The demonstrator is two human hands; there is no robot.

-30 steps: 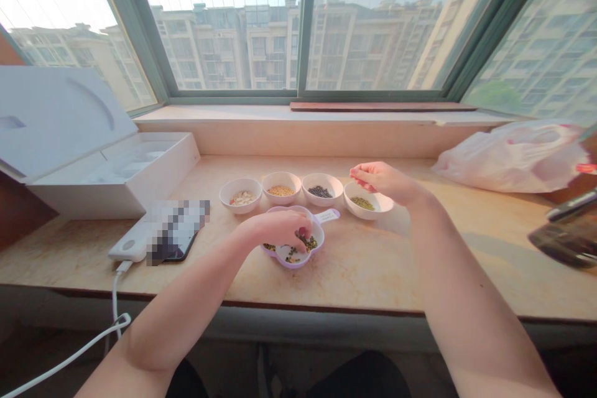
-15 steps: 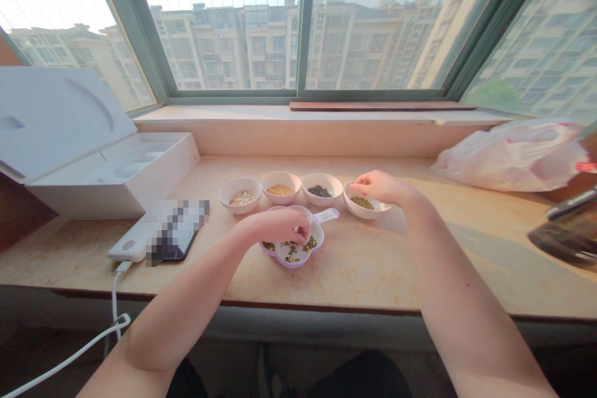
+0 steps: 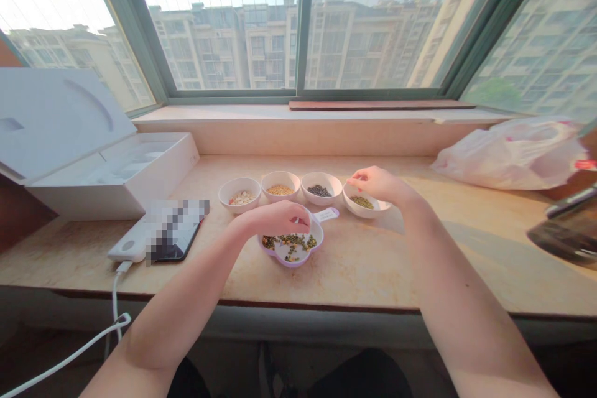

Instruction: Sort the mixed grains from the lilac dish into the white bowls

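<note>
A lilac dish with mixed green, yellow and dark beans sits on the ledge in front of me. My left hand hovers just above its far rim, fingertips pinched together; what they hold is too small to see. Behind stand white bowls in a row: pale pieces, yellow grains, dark beans and green beans. My right hand is over the green-bean bowl, thumb and fingers pinched, their content hidden.
An open white box lies at the left, with a phone on a power bank and a white cable. A plastic bag and a dark object sit at the right. The beige stone ledge ends at a dark front edge.
My left hand has lifted out of the lilac dish to just above its far rim. My right hand dipped down to the green-bean bowl and stays over it, pinched.
</note>
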